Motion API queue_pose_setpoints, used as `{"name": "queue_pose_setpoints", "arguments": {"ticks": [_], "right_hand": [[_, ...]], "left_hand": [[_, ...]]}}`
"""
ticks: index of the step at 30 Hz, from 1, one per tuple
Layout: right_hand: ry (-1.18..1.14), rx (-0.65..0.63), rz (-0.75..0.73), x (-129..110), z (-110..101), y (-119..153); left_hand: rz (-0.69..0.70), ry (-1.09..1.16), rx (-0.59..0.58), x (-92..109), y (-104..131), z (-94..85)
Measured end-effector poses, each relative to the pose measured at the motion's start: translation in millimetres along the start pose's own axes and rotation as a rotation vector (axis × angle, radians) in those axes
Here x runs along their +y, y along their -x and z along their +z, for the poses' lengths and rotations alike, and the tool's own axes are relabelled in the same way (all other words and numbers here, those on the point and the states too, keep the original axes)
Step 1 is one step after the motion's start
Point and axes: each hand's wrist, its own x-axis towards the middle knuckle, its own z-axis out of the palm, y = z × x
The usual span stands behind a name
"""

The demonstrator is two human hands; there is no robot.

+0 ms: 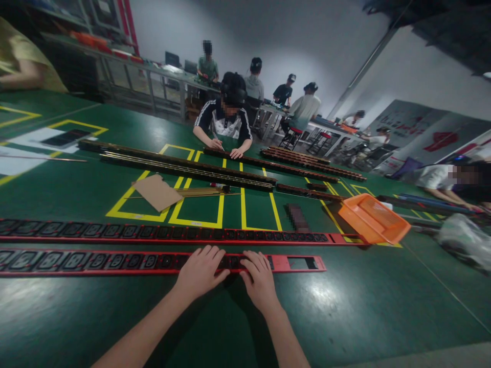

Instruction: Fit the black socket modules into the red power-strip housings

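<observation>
One left hand (200, 272) and one right hand (258, 278), just apart, fingers draped over the near red-framed outlet strip (166, 262), laid flat on the near side of a green table (364, 306) and stretching out of view at left. Firm grip or mere rest, impossible to tell. Just beyond, a second red-framed outlet strip (192, 233), with an orange plastic basket (374, 220) by its right end. Farther off, a brown cardboard piece (157, 192), long dark bars (192, 166) and a co-worker (225, 120) bent low.
</observation>
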Motion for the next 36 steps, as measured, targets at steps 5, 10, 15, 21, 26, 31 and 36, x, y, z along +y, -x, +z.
{"name": "queue_pose_setpoints", "arguments": {"ticks": [5,10,15,21,26,31,36], "right_hand": [[0.01,0.011,-0.003,0,0,-1],[0.014,0.008,0.005,0,0,0],[0.015,-0.027,0.019,-4,-3,-2],[0.048,-0.023,0.03,-8,-5,-3],[0.085,-0.048,0.106,-20,-3,-8],[0.08,-0.043,0.136,-36,1,-12],[0.123,-0.041,0.094,-39,6,-10]], "left_hand": [[0.007,0.001,0.012,-1,1,0.9],[0.009,-0.007,0.02,-1,1,3.0],[0.011,-0.002,0.015,-1,1,2.0],[0.024,0.04,-0.002,-3,3,1.6],[0.013,0.039,0.015,-2,3,1.7],[0.011,0.035,0.021,-1,2,-0.2],[0.023,0.029,0.018,-2,1,-0.3]]}}
